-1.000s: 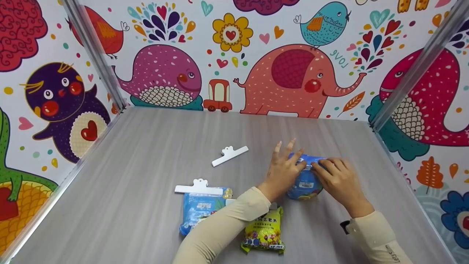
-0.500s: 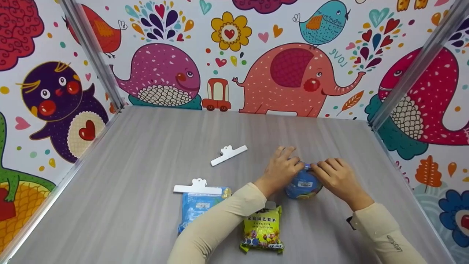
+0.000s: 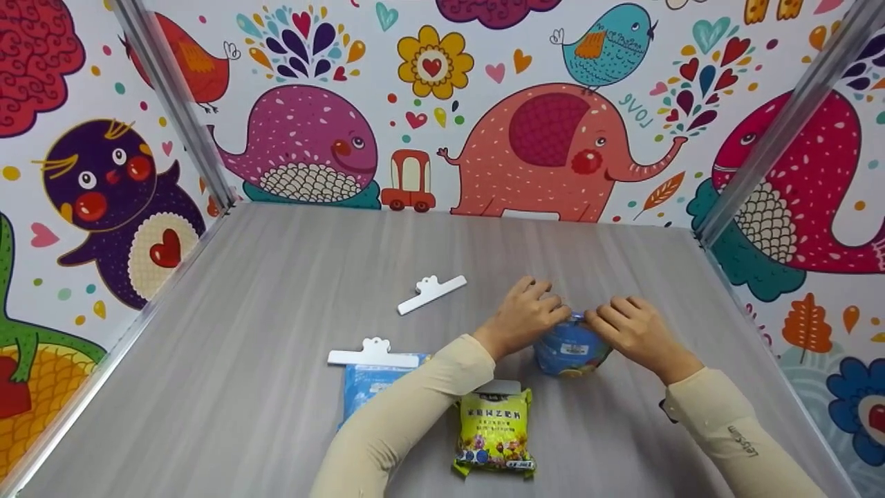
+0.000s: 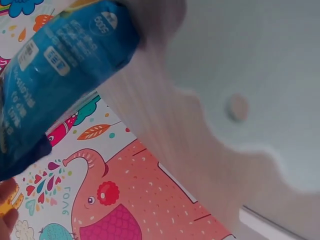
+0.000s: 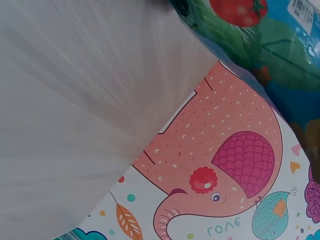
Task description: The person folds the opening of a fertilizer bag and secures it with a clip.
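Note:
A blue plastic bag with fruit and vegetable pictures (image 3: 572, 351) stands on the table at centre right, its top edge folded down. My left hand (image 3: 524, 317) pinches the left end of that top, fingers curled over it. On the other end my right hand (image 3: 635, 333) grips the edge the same way. In the left wrist view the bag's printed face (image 4: 60, 62) fills the upper left, and a little of the fingers (image 4: 6, 215) shows at the edge. The right wrist view has the bag (image 5: 287, 60) at upper right; the right fingers are out of sight there.
A loose white clip (image 3: 432, 294) lies left of the hands. Another white clip (image 3: 373, 355) is on a second blue bag (image 3: 366, 387), partly behind the left sleeve. Nearer stands a yellow-green bag (image 3: 494, 429) with a white clip (image 3: 503, 387) at its top. Printed walls enclose the table.
Both hands have folded the blue bag's top downward; its upper flap no longer shows. The left hand's fingers, straighter before, are curled now. The other bags and the loose clip stay put.

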Demonstrator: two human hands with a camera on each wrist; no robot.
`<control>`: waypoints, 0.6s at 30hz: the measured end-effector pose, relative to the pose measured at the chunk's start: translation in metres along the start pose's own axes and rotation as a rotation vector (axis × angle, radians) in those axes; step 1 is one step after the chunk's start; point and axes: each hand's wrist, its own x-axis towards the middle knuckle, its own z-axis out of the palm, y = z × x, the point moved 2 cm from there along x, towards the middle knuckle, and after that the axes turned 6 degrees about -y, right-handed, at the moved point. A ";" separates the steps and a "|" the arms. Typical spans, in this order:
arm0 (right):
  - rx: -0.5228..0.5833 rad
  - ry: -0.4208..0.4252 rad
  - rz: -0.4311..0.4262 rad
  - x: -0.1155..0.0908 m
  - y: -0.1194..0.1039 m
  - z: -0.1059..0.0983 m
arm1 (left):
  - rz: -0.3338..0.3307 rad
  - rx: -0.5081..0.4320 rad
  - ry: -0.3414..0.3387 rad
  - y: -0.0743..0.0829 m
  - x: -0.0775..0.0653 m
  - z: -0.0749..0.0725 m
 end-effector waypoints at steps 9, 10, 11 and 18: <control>0.025 -0.032 -0.032 0.003 0.003 -0.002 | 0.054 0.004 0.047 -0.006 -0.001 0.006; 0.032 -0.033 -0.037 0.004 0.004 -0.002 | 0.060 0.002 0.055 -0.007 0.000 0.006; 0.037 -0.036 -0.040 0.004 0.004 -0.002 | 0.066 -0.001 0.061 -0.008 0.000 0.007; 0.024 -0.050 -0.072 0.005 0.006 -0.002 | 0.118 0.030 0.082 -0.012 0.000 0.008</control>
